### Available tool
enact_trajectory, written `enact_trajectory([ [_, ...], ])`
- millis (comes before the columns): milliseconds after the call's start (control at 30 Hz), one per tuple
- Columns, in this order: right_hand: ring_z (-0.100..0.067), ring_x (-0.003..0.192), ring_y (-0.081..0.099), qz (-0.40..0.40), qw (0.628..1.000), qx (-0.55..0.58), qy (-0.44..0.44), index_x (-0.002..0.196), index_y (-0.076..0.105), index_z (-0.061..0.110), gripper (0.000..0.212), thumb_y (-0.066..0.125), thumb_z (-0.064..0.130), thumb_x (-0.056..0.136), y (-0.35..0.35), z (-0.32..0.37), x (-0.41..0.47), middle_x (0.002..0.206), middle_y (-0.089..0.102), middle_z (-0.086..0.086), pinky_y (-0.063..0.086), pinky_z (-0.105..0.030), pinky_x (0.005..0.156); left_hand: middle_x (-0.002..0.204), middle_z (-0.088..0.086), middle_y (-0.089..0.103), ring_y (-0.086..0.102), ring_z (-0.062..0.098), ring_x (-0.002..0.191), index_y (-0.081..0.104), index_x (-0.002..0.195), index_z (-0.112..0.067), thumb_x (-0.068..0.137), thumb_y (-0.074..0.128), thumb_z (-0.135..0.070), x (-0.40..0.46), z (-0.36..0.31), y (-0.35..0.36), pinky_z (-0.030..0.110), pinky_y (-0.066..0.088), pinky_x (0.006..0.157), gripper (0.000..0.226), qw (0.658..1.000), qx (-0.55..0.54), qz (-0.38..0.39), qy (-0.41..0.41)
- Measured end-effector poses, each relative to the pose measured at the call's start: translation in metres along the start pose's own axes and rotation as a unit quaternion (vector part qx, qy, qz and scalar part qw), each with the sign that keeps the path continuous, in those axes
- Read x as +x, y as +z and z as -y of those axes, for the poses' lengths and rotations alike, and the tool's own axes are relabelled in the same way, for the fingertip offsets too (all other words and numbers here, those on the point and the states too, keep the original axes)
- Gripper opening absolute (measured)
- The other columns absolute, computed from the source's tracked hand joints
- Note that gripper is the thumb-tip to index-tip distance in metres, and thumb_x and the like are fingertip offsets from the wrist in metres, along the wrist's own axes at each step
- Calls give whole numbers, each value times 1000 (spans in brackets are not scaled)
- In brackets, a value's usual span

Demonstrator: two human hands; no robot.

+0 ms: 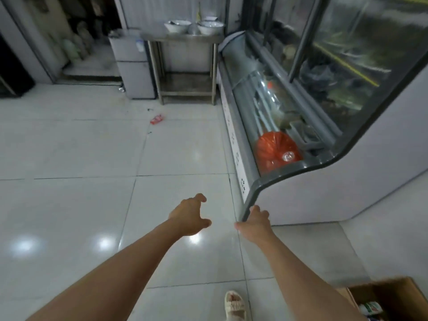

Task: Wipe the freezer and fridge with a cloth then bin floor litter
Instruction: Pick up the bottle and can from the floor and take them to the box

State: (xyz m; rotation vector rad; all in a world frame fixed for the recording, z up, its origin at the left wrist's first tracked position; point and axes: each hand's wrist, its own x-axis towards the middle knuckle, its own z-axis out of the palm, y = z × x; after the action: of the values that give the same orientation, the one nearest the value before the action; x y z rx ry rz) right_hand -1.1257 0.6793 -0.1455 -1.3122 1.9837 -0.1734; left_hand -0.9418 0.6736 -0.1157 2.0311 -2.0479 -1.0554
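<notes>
A long glass-fronted display fridge (252, 181) runs along the right, with an orange bag (275, 147) behind its curved glass. A small white freezer (135, 72) stands at the back beside a steel table. A red wrapper (157, 119) lies on the floor tiles in front of them, with a few dark scraps near it. My left hand (191, 215) hangs over the floor, fingers loosely spread, holding nothing. My right hand (256, 221) is at the fridge's near lower corner, fingers relaxed and empty; contact with the edge is unclear. No cloth is in view.
A steel table (183, 38) with white bowls (193, 26) stands between freezer and fridge. An open cardboard box (393, 295) sits at the bottom right, next to my sandalled foot (235, 305). A doorway opens at the back left. Glossy white tiles cover the floor.
</notes>
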Motion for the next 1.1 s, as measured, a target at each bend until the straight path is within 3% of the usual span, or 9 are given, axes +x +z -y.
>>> enact_trajectory([
  [167,-29,120,44,33,996,-34,-79,138,28,8,69,62,32,83,29,94,22,134,31,-14,44,-30,83,116,4,58,58,19,101,37,133,-22,80,68,-32,6,61,-62,38,52,87,62,996,-32,-59,-66],
  [367,-29,122,42,71,986,-48,-144,138,27,9,69,61,33,83,49,200,80,135,29,-13,46,-37,92,128,4,51,54,21,112,36,134,-23,79,68,-33,54,113,-134,38,48,93,64,984,-69,-110,-122],
  [700,-29,124,40,113,969,-87,-201,137,26,10,70,61,37,83,70,373,179,134,30,-11,43,-37,93,124,4,54,55,22,110,37,133,-22,80,68,-33,143,187,-251,37,48,92,63,961,-109,-164,-192],
  [1100,-30,124,42,94,975,-83,-186,138,26,10,72,62,39,84,132,584,291,137,29,-13,44,-40,97,129,3,53,54,21,113,37,134,-23,80,68,-35,282,329,-413,37,46,94,63,962,-112,-172,-178],
])
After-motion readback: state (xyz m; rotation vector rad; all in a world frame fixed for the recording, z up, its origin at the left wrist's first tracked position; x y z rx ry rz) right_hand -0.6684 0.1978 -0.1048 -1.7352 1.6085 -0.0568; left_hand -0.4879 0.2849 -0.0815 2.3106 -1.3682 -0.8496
